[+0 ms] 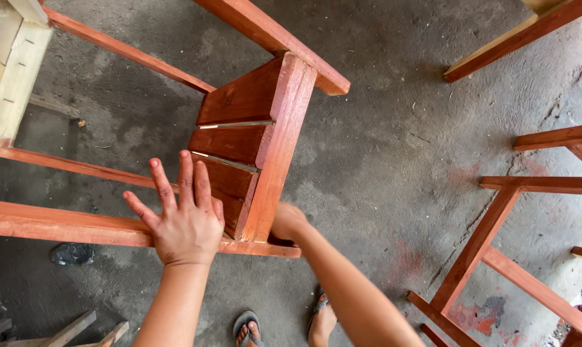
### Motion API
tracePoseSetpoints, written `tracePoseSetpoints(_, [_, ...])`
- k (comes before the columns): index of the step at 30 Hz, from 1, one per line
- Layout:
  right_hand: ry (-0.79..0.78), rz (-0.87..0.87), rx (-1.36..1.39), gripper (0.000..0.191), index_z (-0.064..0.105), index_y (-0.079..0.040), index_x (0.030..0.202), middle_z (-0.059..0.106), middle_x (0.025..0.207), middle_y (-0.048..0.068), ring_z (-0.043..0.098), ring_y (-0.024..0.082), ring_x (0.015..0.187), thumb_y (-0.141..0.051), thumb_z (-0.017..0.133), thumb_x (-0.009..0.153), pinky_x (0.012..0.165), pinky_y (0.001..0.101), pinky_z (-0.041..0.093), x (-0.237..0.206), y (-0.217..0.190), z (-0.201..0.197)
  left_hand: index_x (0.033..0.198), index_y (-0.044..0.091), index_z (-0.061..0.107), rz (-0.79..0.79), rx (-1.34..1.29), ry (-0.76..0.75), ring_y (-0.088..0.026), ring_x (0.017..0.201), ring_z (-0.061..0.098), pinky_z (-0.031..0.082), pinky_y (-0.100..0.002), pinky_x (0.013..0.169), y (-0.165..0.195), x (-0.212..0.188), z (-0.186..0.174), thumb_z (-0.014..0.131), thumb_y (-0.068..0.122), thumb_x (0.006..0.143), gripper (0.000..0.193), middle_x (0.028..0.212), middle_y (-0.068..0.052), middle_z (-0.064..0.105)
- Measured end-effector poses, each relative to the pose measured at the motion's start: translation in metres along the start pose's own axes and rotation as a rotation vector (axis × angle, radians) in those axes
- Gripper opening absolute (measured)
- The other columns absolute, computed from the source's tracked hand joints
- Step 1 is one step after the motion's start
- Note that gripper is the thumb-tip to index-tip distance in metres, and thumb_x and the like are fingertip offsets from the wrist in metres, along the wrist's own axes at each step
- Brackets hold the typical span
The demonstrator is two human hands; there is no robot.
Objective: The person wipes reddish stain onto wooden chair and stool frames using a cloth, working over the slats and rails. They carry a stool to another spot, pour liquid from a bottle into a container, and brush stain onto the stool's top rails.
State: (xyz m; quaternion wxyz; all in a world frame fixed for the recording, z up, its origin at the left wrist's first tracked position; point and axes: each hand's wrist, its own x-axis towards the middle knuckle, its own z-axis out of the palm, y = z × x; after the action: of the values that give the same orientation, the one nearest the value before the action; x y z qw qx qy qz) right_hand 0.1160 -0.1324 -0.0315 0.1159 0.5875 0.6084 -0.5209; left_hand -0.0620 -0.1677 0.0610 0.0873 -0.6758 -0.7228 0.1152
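A red-stained wooden chair frame (259, 135) lies tipped over on the concrete floor, its slatted panel facing up. My left hand (183, 218) rests flat on the near rail and the lowest slat, fingers spread. My right hand (287, 222) reaches under the near corner post, its fingers hidden behind the wood. I cannot see whether it grips anything.
Other red-stained wooden frames (496, 231) stand at the right. A pale unfinished wooden piece (11, 71) is at the upper left. Scrap wood strips (79, 328) lie at the bottom left. My feet in sandals (249, 328) are just below the chair.
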Motion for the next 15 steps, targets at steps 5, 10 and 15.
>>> tracePoseSetpoints(5, [0.018, -0.019, -0.056, 0.037, 0.073, -0.012, 0.114, 0.071, 0.120, 0.016, 0.066, 0.035, 0.113, -0.038, 0.060, 0.091, 0.095, 0.0466, 0.052, -0.013, 0.020, 0.000, 0.163, 0.015, 0.047, -0.022, -0.044, 0.022, -0.041, 0.166, 0.008, 0.006, -0.081, 0.117, 0.000, -0.002, 0.001, 0.058, 0.040, 0.097, 0.071, 0.181, -0.001, 0.022])
tracePoseSetpoints(10, [0.002, -0.134, -0.130, 0.038, 0.074, -0.013, 0.110, 0.071, 0.119, 0.014, 0.065, 0.034, 0.114, -0.040, 0.063, 0.087, 0.095, 0.0461, 0.052, -0.035, 0.041, -0.011, 0.160, 0.015, 0.052, -0.010, 0.024, 0.051, -0.042, 0.165, 0.010, 0.006, -0.081, 0.116, -0.001, -0.003, 0.002, 0.059, 0.039, 0.098, 0.067, 0.180, -0.002, 0.027])
tracePoseSetpoints(15, [0.013, -0.075, -0.021, 0.041, 0.073, -0.011, 0.115, 0.071, 0.121, 0.019, 0.065, 0.038, 0.115, -0.042, 0.064, 0.091, 0.095, 0.0461, 0.053, 0.016, 0.016, 0.012, 0.160, 0.013, 0.052, -0.016, -0.061, 0.066, -0.041, 0.166, 0.009, 0.007, -0.081, 0.117, -0.003, -0.003, 0.005, 0.059, 0.037, 0.097, 0.068, 0.181, -0.001, 0.028])
